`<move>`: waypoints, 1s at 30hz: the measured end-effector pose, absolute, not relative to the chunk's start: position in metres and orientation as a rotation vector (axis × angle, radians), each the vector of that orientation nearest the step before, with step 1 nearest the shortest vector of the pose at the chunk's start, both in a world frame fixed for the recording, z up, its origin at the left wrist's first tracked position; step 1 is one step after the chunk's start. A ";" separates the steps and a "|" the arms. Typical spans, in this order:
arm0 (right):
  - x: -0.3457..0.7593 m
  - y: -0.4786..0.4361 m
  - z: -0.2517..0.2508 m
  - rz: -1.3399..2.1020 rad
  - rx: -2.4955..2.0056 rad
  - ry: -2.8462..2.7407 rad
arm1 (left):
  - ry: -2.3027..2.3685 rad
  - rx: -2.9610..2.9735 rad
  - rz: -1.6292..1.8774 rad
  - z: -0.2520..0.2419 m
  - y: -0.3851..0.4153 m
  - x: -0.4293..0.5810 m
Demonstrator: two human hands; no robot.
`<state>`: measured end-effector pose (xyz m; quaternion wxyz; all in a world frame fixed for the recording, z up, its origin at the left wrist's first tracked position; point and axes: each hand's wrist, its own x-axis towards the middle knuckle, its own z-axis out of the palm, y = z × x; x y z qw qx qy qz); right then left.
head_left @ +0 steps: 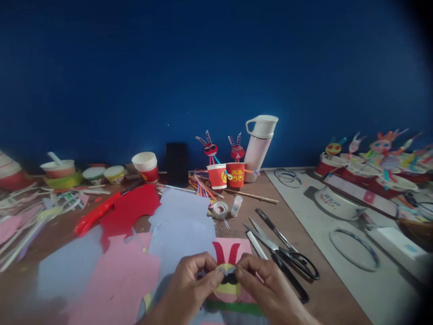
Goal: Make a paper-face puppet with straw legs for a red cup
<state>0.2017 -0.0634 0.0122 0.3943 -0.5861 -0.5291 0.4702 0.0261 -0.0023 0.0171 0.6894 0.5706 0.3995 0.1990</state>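
A round yellow paper face [227,294] with two long red paper ears [226,253] is at the front of the table. A black paper piece [230,276] lies across its upper part. My left hand [194,280] pinches the face's left edge by the black piece, thumb and fingers pressed together. On the other side my right hand [259,280] pinches the right edge in the same way. My fingertips hide part of the face. Pink paper [245,246] and a green strip [237,308] lie beneath it.
Scissors [275,249], a pen [275,228] and a black-handled knife [287,280] lie right of my hands. Coloured paper sheets [182,216] spread to the left. Behind are a tape roll [220,208], cups with paper figures [216,177] and a thermos [259,149].
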 end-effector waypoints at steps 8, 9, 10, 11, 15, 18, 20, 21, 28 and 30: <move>0.202 -0.062 -0.004 1.213 -1.404 -1.248 | 0.902 1.177 0.477 0.010 -0.001 0.025; 0.202 -0.062 -0.006 1.195 -1.430 -1.242 | 0.907 1.155 0.487 0.009 -0.001 0.025; 0.202 -0.061 -0.008 1.172 -1.458 -1.245 | 0.910 1.141 0.486 0.009 -0.002 0.025; 0.202 -0.061 -0.009 1.154 -1.477 -1.244 | 0.917 1.129 0.482 0.009 -0.002 0.026; 0.202 -0.058 -0.007 1.155 -1.458 -1.191 | 0.906 1.105 0.423 0.009 -0.001 0.025; 0.203 -0.056 -0.002 1.151 -1.454 -1.178 | 0.872 1.133 0.415 0.008 0.001 0.025; 0.203 -0.055 0.001 1.159 -1.457 -1.177 | 0.896 1.137 0.402 0.006 0.003 0.024; 0.203 -0.055 0.002 1.161 -1.460 -1.181 | 0.920 1.128 0.400 0.005 0.004 0.024; 0.201 -0.057 -0.003 1.205 -1.433 -1.161 | 0.986 1.119 0.445 0.000 0.002 0.024; 0.201 -0.057 -0.004 1.216 -1.453 -1.184 | 0.984 1.116 0.433 0.002 0.002 0.025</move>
